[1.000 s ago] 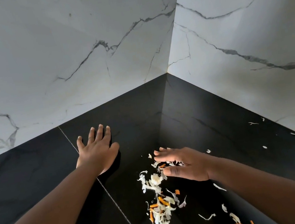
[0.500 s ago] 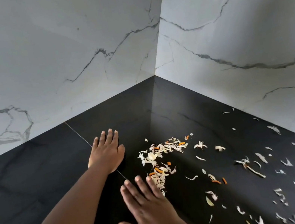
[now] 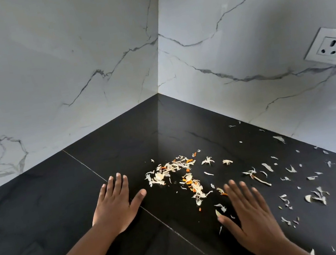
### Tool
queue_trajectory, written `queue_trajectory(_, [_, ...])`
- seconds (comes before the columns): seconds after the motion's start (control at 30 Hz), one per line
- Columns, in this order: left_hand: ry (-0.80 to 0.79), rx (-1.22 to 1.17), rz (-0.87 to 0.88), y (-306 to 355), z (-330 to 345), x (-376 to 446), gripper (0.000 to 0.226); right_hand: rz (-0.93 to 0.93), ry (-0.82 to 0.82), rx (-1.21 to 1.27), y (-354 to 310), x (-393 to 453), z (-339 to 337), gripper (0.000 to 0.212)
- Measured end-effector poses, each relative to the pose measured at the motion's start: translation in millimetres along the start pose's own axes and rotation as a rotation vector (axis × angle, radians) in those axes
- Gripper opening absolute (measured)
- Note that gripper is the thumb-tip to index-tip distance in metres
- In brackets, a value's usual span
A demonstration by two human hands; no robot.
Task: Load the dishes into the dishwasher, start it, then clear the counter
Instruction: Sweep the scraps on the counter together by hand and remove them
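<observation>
A heap of white and orange vegetable scraps (image 3: 177, 170) lies on the black counter (image 3: 43, 212) near the corner. More white scraps (image 3: 316, 195) are scattered along the counter to the right. My left hand (image 3: 116, 206) rests flat on the counter, fingers straight, just left of the heap. My right hand (image 3: 252, 218) is flat over the counter with fingers spread, right of and below the heap, holding nothing. No dishes or dishwasher are in view.
White marble-look walls (image 3: 62, 67) meet in a corner behind the counter. A white wall socket with a switch (image 3: 334, 47) sits on the right wall. A thin seam (image 3: 86, 164) runs diagonally across the counter under my left hand.
My right hand swept off the scrap heap, drew back toward me, then moved right. The view shifted, showing more scattered scraps and the socket. My left hand stayed flat.
</observation>
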State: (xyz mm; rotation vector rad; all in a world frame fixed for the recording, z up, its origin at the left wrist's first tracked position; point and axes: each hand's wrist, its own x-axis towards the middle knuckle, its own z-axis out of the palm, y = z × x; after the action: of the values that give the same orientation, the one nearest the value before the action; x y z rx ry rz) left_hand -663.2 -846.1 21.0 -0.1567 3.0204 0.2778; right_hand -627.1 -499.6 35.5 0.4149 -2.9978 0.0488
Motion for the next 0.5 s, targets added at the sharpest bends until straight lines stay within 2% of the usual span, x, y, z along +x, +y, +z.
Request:
queue_trajectory(0.1, [-0.011,0.037,0.024,7.4,-0.6,-10.4,0.107,0.147,-0.061,-0.005,20.5,-38.7,6.1,0.102])
queue_trajectory(0.17, [-0.013,0.040,0.013,11.5,-3.0,-6.5,0.112,0.245,-0.098,0.004,23.4,-56.0,6.6,0.111])
queue_trajectory(0.3, [-0.021,-0.002,0.067,23.3,-5.7,17.1,0.122,0.354,-0.085,0.062,23.7,-64.6,6.0,0.113])
queue_trajectory(0.5, [-0.055,-0.077,0.061,46.1,-15.9,63.8,0.119,0.333,-0.061,0.119,25.8,-58.7,6.0,0.108])
